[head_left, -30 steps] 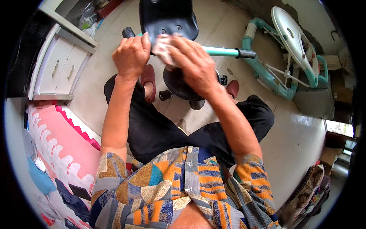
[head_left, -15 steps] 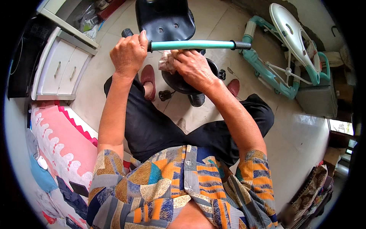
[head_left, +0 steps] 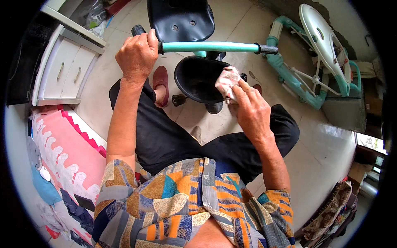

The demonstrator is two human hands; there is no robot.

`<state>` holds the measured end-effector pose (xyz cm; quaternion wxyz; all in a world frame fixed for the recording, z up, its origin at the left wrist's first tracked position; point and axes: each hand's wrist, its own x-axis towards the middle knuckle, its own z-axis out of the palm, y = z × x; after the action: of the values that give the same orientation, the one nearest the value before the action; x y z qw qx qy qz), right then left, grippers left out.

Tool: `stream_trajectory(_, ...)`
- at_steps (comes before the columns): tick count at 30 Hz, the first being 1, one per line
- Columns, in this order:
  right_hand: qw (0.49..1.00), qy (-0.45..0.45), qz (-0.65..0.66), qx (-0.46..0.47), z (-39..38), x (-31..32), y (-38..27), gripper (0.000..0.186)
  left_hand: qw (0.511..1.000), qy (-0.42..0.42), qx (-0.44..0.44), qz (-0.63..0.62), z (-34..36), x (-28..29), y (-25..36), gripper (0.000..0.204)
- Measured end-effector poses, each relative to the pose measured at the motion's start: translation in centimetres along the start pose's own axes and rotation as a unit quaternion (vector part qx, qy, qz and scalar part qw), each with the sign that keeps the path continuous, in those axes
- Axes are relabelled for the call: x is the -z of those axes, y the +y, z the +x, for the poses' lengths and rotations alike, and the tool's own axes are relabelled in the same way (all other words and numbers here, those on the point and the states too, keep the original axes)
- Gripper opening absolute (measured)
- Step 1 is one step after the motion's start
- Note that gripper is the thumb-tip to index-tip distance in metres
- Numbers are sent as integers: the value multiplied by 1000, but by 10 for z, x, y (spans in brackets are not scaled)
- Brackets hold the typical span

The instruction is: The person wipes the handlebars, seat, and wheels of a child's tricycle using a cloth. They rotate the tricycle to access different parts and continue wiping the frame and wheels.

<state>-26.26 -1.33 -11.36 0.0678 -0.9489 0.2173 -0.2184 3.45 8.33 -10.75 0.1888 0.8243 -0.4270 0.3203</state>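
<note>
My left hand (head_left: 137, 57) is wrapped round the left grip of a teal handlebar (head_left: 209, 47) with black ends. In my right hand (head_left: 253, 108) is a crumpled whitish cloth with reddish marks (head_left: 228, 84), pinched between thumb and fingers. The cloth is at the right rim of a black round basket (head_left: 197, 80) below the handlebar, whose dark inside shows. Behind the bar stands a black seat (head_left: 180, 22) with two bolts. The handlebar, basket and seat appear to belong to one small ride-on vehicle between my legs.
At the right a teal and white folding frame (head_left: 318, 49) leans by a grey box (head_left: 345, 105). To the left are a white cabinet (head_left: 66, 70) and a pink bed cover (head_left: 62, 153). A black pedal-like part (head_left: 178, 100) shows beside my left shoe (head_left: 161, 84).
My right hand has moved right and toward me with the cloth, from the handlebar's underside to the basket's right rim. The basket's inside is now exposed. My left hand stays on the grip.
</note>
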Motion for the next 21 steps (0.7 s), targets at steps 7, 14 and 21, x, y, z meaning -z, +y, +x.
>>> stream_trajectory(7,982,98,92,131,78,-49,-43,23,1000,-8,-8,13,2,-3,1,36)
stream_trajectory(14,983,16,74,168,61,-86,-67,25,1000,-4,-4,3,0,-12,-10,36)
stream_trajectory(21,980,-19,71,184,-5,-36,-6,34,1000,-10,-1,-4,0,-10,-7,35)
